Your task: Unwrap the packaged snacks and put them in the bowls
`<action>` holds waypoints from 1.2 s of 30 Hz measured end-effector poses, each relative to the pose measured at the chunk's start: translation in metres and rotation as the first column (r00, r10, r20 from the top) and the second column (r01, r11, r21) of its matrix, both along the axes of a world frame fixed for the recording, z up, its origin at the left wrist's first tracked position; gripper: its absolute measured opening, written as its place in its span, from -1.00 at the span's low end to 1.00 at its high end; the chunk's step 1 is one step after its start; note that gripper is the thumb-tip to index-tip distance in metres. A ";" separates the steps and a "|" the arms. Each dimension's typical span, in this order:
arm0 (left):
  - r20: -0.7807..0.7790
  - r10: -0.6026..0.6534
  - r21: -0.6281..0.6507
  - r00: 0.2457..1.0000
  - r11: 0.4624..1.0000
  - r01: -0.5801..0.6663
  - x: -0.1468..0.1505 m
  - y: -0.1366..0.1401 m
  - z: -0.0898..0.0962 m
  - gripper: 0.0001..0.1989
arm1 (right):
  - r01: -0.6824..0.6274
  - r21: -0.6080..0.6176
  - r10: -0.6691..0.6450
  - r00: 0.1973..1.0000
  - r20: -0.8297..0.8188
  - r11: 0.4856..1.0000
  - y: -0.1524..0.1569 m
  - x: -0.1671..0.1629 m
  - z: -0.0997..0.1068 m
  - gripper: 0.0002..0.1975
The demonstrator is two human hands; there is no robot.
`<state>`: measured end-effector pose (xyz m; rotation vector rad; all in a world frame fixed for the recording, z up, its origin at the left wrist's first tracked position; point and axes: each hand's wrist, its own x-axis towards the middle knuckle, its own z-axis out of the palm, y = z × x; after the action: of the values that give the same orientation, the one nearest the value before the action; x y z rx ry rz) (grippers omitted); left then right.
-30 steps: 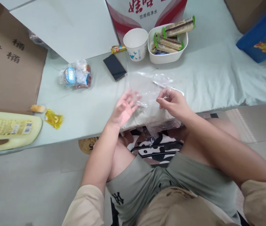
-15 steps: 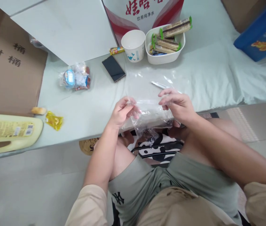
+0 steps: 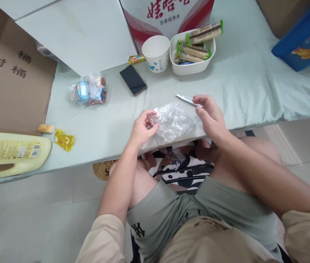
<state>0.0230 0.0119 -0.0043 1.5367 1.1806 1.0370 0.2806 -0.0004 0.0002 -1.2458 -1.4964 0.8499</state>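
Note:
A crumpled clear plastic bag (image 3: 171,122) lies bunched near the table's front edge, between my hands. The fingers of my left hand (image 3: 143,128) curl round its left side, thumb and forefinger a little apart, with plastic between them. To the right, my right hand (image 3: 211,118) is off the bag, its thumb and forefinger spread. Its fingertips are at the near end of a slim silver tool (image 3: 186,99) that looks like a utility knife; part of that end is hidden by the fingers. Another piece of clear plastic (image 3: 177,157) hangs below the table edge, above my lap.
At the back are a phone (image 3: 133,80), a paper cup (image 3: 156,54) and a white tub (image 3: 192,68) of wrapped snack sticks. Bagged snacks (image 3: 89,90), a yellow wrapper (image 3: 64,140) and a pale yellow jug (image 3: 12,155) are at left. A blue container (image 3: 303,44) stands far right.
The clear bag, spread between both hands before, is now crumpled on the table. My right hand has come off it and turned toward the silver tool. My left hand stays beside the plastic.

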 end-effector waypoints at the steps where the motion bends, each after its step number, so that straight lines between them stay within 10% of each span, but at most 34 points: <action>1: 0.058 -0.037 -0.007 0.998 0.999 0.037 0.000 -0.002 0.000 -0.54 | -0.022 -0.021 0.022 1.000 -0.004 1.000 0.000 -0.001 -0.002 -0.61; 5: 0.282 -0.176 -0.109 0.943 0.971 0.214 -0.001 -0.008 0.002 -0.22 | -0.155 -0.103 0.147 0.986 -0.076 0.983 0.004 -0.006 -0.008 -0.15; 9: 0.451 -0.114 -0.221 0.885 0.946 0.235 0.000 -0.010 0.011 -0.05 | -0.316 -0.264 0.261 0.939 -0.224 0.911 0.003 -0.010 0.002 -0.36; 15: 0.408 -0.059 -0.517 0.911 0.808 0.284 0.013 -0.008 0.016 -0.56 | -0.272 -0.279 0.176 0.930 -0.324 0.921 0.002 -0.013 0.010 -0.61; 20: 0.251 0.035 -0.438 0.967 0.895 0.082 0.017 -0.007 0.008 -0.69 | -0.327 -0.358 0.276 0.943 -0.186 0.875 0.001 -0.015 0.003 -0.67; 29: 0.348 -0.127 -0.407 0.929 0.872 0.272 -0.001 -0.011 0.019 -0.51 | -0.409 -0.305 0.314 0.896 -0.315 0.860 -0.007 -0.005 0.012 -0.65; 36: 0.369 0.113 -0.401 0.922 0.915 0.049 0.002 -0.004 0.020 -0.76 | -0.369 -0.252 0.233 0.867 -0.441 0.894 -0.006 -0.004 0.006 -0.81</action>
<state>0.0253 0.0083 0.0156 0.9385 1.0590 0.9864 0.2762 -0.0059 0.0058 -0.9897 -1.2598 1.5254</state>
